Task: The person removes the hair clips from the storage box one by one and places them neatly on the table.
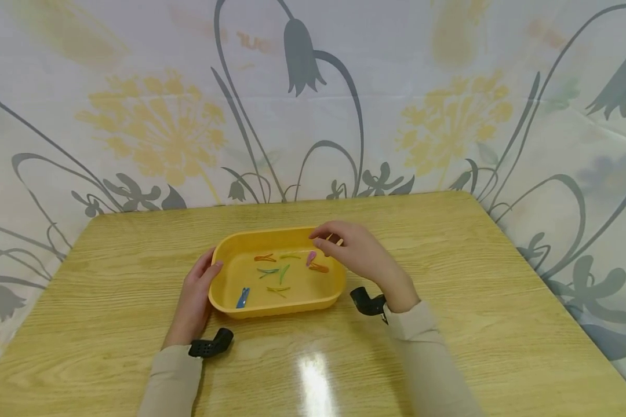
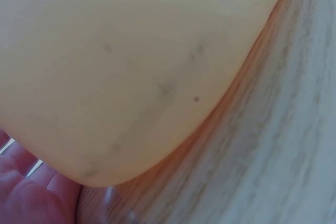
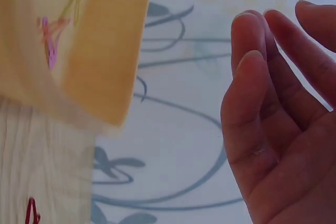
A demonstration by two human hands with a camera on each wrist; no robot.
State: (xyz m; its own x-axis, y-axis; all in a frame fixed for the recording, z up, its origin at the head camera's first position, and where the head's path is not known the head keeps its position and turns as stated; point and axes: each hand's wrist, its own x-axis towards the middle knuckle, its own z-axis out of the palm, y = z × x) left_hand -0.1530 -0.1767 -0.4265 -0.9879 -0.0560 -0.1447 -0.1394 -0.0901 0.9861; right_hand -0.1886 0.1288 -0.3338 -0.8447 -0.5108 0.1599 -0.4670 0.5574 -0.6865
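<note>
A yellow tray [image 1: 224, 289] was set on the wooden table [image 1: 448, 324], roughly midway between its left and right edges and nearer its far edge than its near one. Small coloured clips were scattered inside it: a blue clip [image 1: 243, 297] near the front left corner, a pink clip [image 1: 310, 258] and an orange clip [image 1: 319, 267] toward the right end, and a green clip [image 1: 283, 272] near the middle. The tray's left end was touched by the left hand [image 1: 195, 298], the thumb laid on the rim and the fingers relaxed against the outer wall. The right hand [image 1: 357, 255] was held above the tray's far right corner, fingers loosely bent with nothing seen between them. A flowered cloth [image 1: 448, 116] was hung behind the table's far edge.
</note>
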